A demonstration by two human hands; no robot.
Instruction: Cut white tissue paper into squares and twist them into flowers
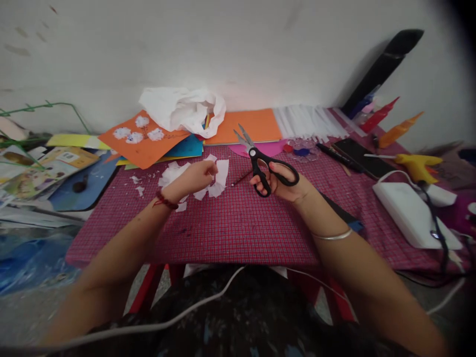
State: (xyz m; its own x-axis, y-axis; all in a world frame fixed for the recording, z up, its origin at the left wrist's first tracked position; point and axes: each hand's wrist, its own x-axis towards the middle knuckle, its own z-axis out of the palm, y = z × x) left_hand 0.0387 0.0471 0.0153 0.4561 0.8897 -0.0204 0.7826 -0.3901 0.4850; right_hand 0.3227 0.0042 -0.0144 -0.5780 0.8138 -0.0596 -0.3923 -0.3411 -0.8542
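Observation:
My right hand grips black-handled scissors, fingers through the loops, blades slightly apart and pointing up and left. My left hand is closed in a pinch on a piece of white paper that hangs just above the red checked cloth. More white paper scraps lie under and left of that hand. The two hands are about a hand's width apart.
Orange paper with white flowers, a white plastic bag, orange sheet and white strips sit at the back. A phone, yellow glue gun, white box and glue bottles stand right. Books lie left.

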